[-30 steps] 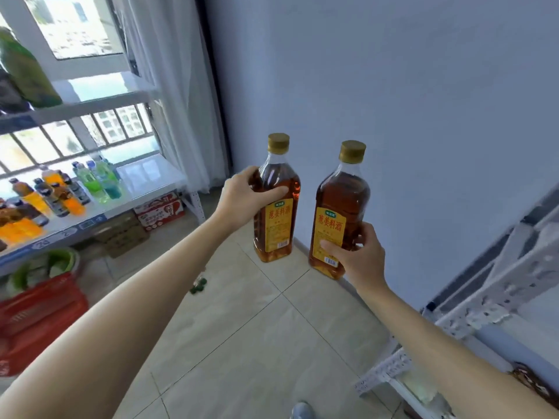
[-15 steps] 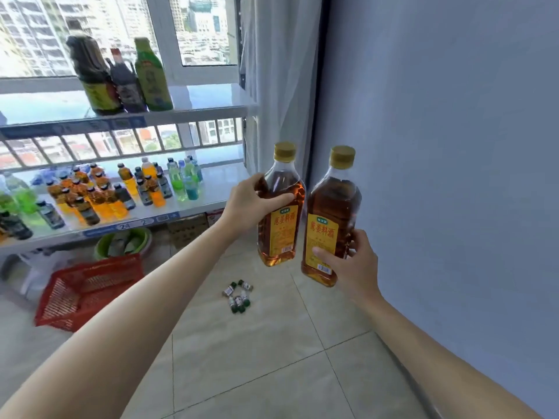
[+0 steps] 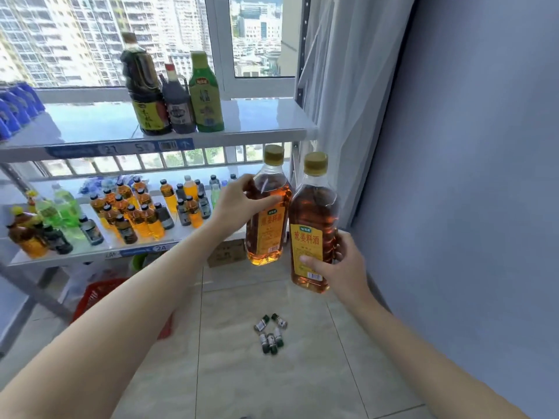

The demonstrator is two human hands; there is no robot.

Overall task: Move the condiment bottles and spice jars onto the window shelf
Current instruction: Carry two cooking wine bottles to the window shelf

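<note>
A person stood before the window shelf, an amber bottle in each hand, both carried upright below the level of its top board and just right of its free corner. That bare stretch, beside the tall dark bottle, the small dark bottle and the green bottle already standing there, looked the natural landing spot; setting the bottles down one at a time, bases flat and clear of the edge, seemed the safest course. The right hand was wrapped round the lower body of the right bottle, thumb across its yellow label. The left hand gripped the left bottle at its shoulder. The two bottles hung side by side, close to touching. Small vials lay on the floor tiles below.
</note>
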